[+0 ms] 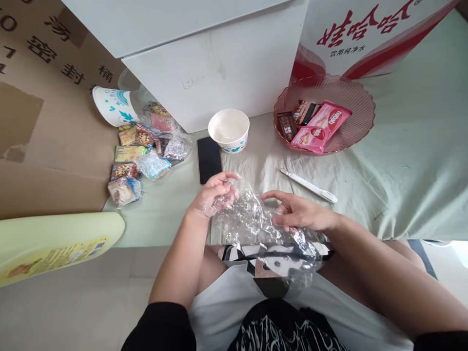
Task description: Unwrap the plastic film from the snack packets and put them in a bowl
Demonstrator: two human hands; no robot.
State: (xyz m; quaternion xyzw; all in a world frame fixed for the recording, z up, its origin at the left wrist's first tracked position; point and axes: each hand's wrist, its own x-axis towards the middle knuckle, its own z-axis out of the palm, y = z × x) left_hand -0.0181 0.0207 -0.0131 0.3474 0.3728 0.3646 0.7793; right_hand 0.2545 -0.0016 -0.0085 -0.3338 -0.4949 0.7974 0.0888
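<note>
Counted two white paper cups with blue print (pixel 228 130), one upright, one tipped over. One pink scalloped glass dish (pixel 360 105), one black phone (pixel 208 159), one white slim stick (pixel 308 185). Two pink wafer packs (pixel 331 119) lay in the dish.

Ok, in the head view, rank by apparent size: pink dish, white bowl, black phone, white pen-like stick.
1. pink dish
2. white bowl
3. black phone, close to the bowl, so unsure
4. white pen-like stick, thinnest

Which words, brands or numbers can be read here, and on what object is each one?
"娃哈哈" and "饮用纯净水", upside down: red and white carton.
"密封桶": brown cardboard box.
"Lzhao", faint handwriting, uncertain: white cabinet.
"nabati": pink wafer packs in the pink dish.
Yellow board and snack packets: print too small to read.
</note>
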